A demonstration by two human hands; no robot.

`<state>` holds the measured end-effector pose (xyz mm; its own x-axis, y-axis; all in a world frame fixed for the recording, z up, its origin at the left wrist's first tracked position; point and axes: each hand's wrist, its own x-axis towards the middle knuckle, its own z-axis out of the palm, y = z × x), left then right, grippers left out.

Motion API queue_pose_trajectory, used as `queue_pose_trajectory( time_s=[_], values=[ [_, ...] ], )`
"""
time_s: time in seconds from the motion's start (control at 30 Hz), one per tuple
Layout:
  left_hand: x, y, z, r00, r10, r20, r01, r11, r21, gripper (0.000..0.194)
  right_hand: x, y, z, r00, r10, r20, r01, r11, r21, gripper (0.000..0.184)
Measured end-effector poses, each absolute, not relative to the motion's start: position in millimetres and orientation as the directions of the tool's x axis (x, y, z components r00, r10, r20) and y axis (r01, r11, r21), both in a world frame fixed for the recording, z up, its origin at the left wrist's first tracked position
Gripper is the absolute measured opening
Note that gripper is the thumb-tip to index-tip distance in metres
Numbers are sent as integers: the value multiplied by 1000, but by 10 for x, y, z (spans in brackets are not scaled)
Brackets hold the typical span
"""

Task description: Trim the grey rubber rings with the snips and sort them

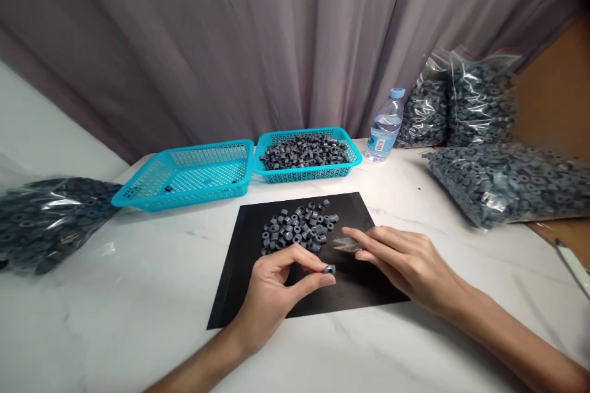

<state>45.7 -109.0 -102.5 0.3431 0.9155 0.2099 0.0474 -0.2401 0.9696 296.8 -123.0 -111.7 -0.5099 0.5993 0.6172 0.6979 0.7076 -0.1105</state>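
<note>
My left hand [276, 295] pinches one small grey plastic bushing [329, 269] between thumb and forefinger, its hole showing. It is held over the near part of a black mat [244, 282]. To its right, my right hand [405, 255] is closed on a thin, shiny, pale piece [346, 245] that points left; its exact kind is blurred. Just beyond both hands lies a loose pile of grey bushings [297, 226] on the mat. The lower edge of the pile is partly hidden behind my left hand.
A turquoise basket [184, 201] at the left holds a bushing or so; another basket [304, 177] is filled with bushings. A water bottle [385, 129] stands beside it. Clear bags of bushings lie left [55, 215] and right [516, 184], with more bags [482, 98] behind.
</note>
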Motion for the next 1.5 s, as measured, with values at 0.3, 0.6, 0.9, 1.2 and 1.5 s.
queue_pose_trajectory(
  time_s=[0.3, 0.6, 0.9, 1.2, 1.5],
  values=[
    [456, -1099, -1003, 358, 916, 183, 27, -206, 978, 12, 2985, -1214, -1127, -507, 629, 589, 713, 690, -124, 35],
    [403, -1038, -992, 384, 872, 304, 223, -407, 886, 10, 2994, -1185, -1202, -442, 707, 552, 782, 605, -149, 32],
    [-421, -232, -687, 168, 607, 777, 803, -541, 250, 12, 2945, -1168, -1299, -420, 722, 549, 790, 589, -171, 29],
    [-1019, 158, -892, -43, 675, 736, 934, -234, 269, 25, 2919, -1132, -1347, -423, 727, 542, 795, 584, -163, 28],
    [-963, 146, -952, 46, 747, 663, 967, -200, 158, 28, 2983, -1113, -1372, -418, 814, 404, 801, 540, -258, 31]
  ],
)
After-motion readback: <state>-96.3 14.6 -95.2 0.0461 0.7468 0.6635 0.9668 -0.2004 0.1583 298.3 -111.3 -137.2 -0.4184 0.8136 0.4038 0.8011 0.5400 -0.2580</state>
